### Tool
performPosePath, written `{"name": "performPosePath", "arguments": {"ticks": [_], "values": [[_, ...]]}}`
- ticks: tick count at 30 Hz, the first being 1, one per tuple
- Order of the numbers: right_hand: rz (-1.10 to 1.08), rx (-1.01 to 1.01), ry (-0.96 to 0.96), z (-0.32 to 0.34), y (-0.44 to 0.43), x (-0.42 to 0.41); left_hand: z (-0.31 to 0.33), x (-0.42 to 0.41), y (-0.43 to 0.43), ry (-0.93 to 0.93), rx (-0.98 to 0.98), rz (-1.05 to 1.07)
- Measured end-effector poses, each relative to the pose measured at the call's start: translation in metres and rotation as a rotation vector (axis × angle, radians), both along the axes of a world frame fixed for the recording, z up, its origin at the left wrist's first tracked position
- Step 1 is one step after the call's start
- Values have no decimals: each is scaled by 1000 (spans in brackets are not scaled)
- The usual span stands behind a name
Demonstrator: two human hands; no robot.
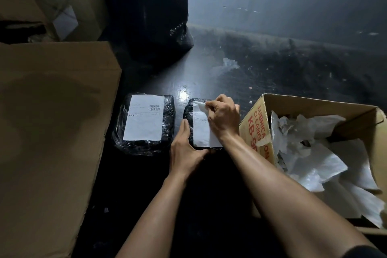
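The biggest thing before me is the cardboard (pixel 52 132), a brown slab that fills the left side and stands above the dark surface (pixel 209 205). On the right an open box (pixel 257 125) with red print on its wall holds crumpled white wrap (pixel 303 142). A black bag (pixel 146 16) stands at the back, beyond the parcels. The left parcel (pixel 144 146), black and in shiny film, lies flat just beside the cardboard, with a barcoded label (pixel 144 117) on top. The right parcel (pixel 189 115) lies flat between it and the box, close to both, and my two hands are on it. My left hand (pixel 186 148) is at its near left corner; the fingers (pixel 185 128) are straight, released, and press along the left edge, with the thumb at the near edge. My right hand (pixel 224 117) comes over the far end, its fingers (pixel 211 109) clenched and grasping the upper part of the white label (pixel 202 132). This label lies along the top of the parcel, and its upper left corner is curled up.
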State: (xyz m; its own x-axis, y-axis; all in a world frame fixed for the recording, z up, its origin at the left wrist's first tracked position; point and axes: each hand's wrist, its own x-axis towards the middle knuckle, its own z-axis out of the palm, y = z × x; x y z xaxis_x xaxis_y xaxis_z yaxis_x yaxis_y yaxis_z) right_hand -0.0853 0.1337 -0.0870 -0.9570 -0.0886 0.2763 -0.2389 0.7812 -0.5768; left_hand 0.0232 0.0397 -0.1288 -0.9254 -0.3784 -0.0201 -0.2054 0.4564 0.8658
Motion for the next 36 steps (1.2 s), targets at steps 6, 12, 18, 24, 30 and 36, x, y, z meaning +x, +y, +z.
{"name": "performPosePath", "arguments": {"ticks": [6,12,18,24,30,36], "values": [[2,26,28,-3,-2,5,5,-1,0,-9,-14,-3],[86,69,-95,12,7,-10,2,-2,0,-11,-6,-7],[84,-20,-170,17,7,-15,-1,-3,-1,-5,30,-13],[37,-40,-45,13,4,3,-3,0,1,5,45,15],[20,-1,25,12,1,17,-1,1,2,-1,36,15],[-12,25,42,12,2,28,2,-1,1,-2,20,16]]}}
